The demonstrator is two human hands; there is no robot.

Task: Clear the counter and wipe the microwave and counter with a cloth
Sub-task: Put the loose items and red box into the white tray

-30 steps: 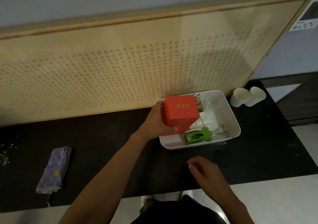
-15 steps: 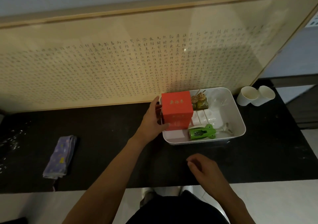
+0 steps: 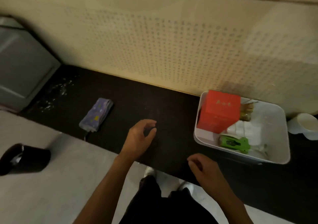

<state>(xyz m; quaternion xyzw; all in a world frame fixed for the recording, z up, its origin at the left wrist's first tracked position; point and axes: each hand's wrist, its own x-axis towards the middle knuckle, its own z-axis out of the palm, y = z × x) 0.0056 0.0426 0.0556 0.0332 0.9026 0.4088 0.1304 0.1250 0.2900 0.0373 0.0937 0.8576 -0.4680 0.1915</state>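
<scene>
right hand: fingers loosely curled, empty; at the counter edge
left hand: fingers loosely curled, holding nothing
cloth: folded on the counter, left of the left hand; best grasped whole
crumbs: beside the microwave; sweep them toward the edge

The left edge cuts off the microwave, the right edge the paper cups. I cannot read the blurred writing on the panel.

Large framed calligraphy panel, pale floor, dim warm light
</scene>
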